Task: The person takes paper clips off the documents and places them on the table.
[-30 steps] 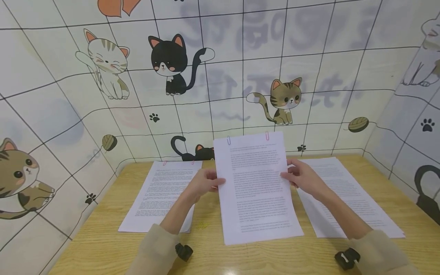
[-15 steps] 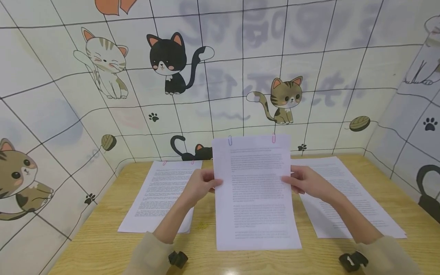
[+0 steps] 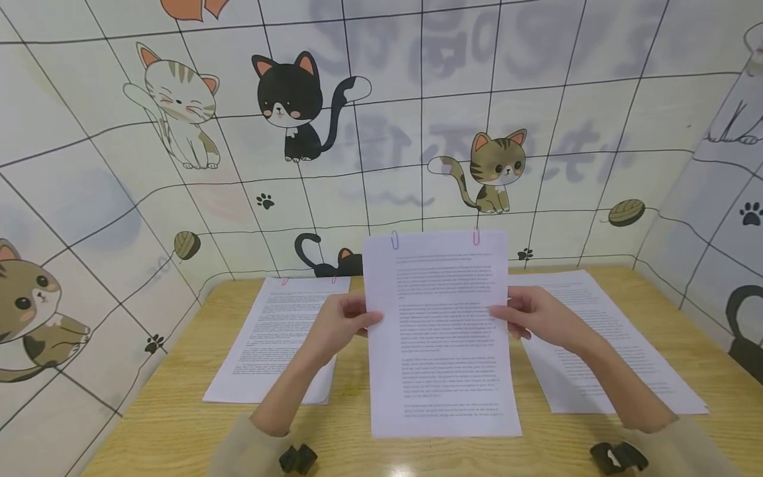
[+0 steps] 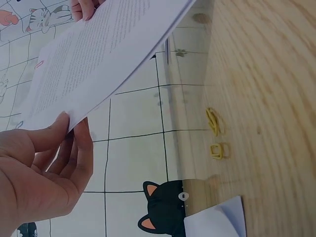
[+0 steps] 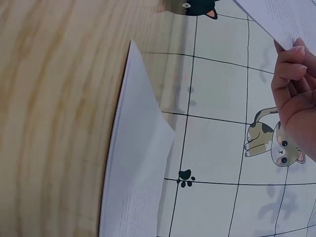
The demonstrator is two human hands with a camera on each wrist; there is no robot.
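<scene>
Both hands hold up a stack of printed sheets (image 3: 441, 331), nearly upright over the middle of the table. Its top edge carries a purple paper clip (image 3: 395, 240) on the left and a pink paper clip (image 3: 476, 236) on the right. My left hand (image 3: 346, 318) pinches the left edge, thumb in front and fingers behind. The right hand (image 3: 533, 315) grips the opposite edge at about the same height, also with its thumb on the printed face. In the left wrist view the stack (image 4: 94, 64) slants across the top, several sheets thick at its edge.
A clipped stack of printed pages (image 3: 268, 344) lies on the wooden table (image 3: 173, 424) at left. Another printed stack (image 3: 602, 344) lies at right. Small yellow loops (image 4: 212, 121) lie on the wood near the middle. A cat-patterned wall covering (image 3: 393, 146) encloses the back and sides.
The held stack has turned from a slight slant to upright and square to the head view, its lower edge sinking a little. Both hands keep their grip; the side stacks stay put.
</scene>
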